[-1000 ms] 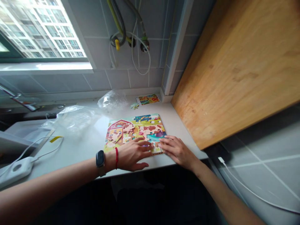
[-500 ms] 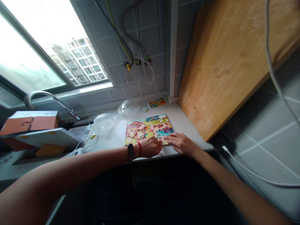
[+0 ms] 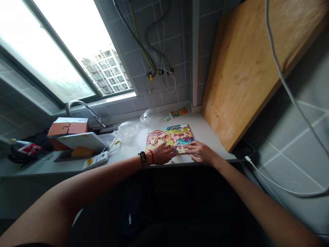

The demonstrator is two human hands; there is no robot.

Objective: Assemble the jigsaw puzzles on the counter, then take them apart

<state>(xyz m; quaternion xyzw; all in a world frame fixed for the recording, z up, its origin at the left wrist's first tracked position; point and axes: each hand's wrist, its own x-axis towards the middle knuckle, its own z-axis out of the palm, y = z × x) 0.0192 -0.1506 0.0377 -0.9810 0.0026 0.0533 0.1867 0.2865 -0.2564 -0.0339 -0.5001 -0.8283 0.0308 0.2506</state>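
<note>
A colourful farm jigsaw puzzle (image 3: 175,137) lies on the counter near its front edge, with a red barn at its left and brown-spotted shapes in the middle. Loose puzzle pieces (image 3: 154,140) rest on top of its left part. My left hand (image 3: 162,153), with a dark watch and a red wrist cord, lies palm down over the lower edge, fingers stretched out and apart. At the lower right corner my right hand (image 3: 203,153) rests with its fingertips on the puzzle, fingers extended. Both hands hide parts of the lower edge.
Behind the puzzle lie a picture card (image 3: 179,112) and crumpled clear plastic bags (image 3: 128,131). To the left are a white power strip (image 3: 96,161), an orange-and-white box (image 3: 68,127) and a faucet (image 3: 84,107). A large wooden board (image 3: 244,79) leans at the right.
My left hand has gone from curled fingers to spread ones and lies flatter on the puzzle. My right hand stays at the corner. The view has shifted towards the left.
</note>
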